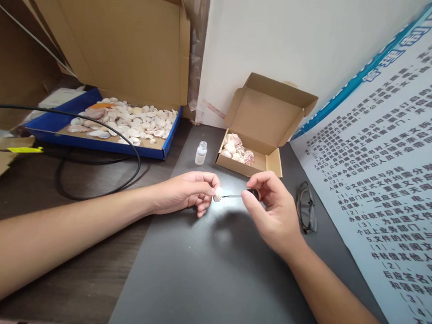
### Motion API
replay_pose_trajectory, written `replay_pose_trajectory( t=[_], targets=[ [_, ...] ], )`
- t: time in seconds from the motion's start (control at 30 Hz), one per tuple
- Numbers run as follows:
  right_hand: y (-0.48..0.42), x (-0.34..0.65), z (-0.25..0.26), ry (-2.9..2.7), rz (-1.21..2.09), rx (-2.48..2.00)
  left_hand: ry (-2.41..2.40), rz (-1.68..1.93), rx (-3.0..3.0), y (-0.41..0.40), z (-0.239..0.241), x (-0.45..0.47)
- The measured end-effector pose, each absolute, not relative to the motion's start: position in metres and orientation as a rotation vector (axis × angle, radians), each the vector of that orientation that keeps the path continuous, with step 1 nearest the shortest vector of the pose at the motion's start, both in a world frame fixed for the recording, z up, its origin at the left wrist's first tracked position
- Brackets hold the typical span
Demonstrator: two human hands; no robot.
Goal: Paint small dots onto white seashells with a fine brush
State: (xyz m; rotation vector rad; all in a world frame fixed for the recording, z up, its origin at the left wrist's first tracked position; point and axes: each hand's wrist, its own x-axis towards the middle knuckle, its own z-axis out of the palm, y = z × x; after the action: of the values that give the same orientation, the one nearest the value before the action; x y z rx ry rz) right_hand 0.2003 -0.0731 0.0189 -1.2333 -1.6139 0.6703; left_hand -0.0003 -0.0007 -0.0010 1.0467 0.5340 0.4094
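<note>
Between the thumb and fingers of my left hand [190, 193] is a small white ribbed seashell [218, 194]. My right hand [271, 210] pinches the dark cap of a thin brush [232, 196], whose tip reaches the shell's right side; whether it touches cannot be made out. Behind my left hand a small uncapped glass bottle [201, 153] with a pale label stands upright on the dark grey mat [182, 275].
A blue-sided box [137, 151] full of pale shells is at the back left, with a black cable [106, 124] crossing before it. An open cardboard box [237, 168] holds several shells. Glasses [306, 207] lie at right beside a printed sheet [372, 188].
</note>
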Motion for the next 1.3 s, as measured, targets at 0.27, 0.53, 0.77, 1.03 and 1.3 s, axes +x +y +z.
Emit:
replay_pose_trajectory(
  t=[0.27, 0.53, 0.77, 1.03, 1.3],
  targets=[
    [-0.0738, 0.2015, 0.0190, -1.619, 0.715, -1.215, 0.533, 0.411, 1.041, -0.0016, -0.0002, -0.0004],
    [-0.0712, 0.2020, 0.0173, -1.561, 0.824, -1.152, 0.523, 0.413, 1.047, 0.0000, -0.0026, -0.0004],
    [-0.0702, 0.2042, 0.0196, -1.509, 0.863, -1.156, 0.527, 0.412, 1.049, -0.0007, -0.0015, -0.0003],
    [-0.0670, 0.2051, 0.0172, -1.540, 0.826, -1.196, 0.528, 0.419, 1.053, -0.0006, -0.0002, 0.0001],
    [-0.0695, 0.2057, 0.0187, -1.607, 0.740, -1.222, 0.531, 0.423, 1.046, -0.0009, -0.0006, 0.0000]
  ],
)
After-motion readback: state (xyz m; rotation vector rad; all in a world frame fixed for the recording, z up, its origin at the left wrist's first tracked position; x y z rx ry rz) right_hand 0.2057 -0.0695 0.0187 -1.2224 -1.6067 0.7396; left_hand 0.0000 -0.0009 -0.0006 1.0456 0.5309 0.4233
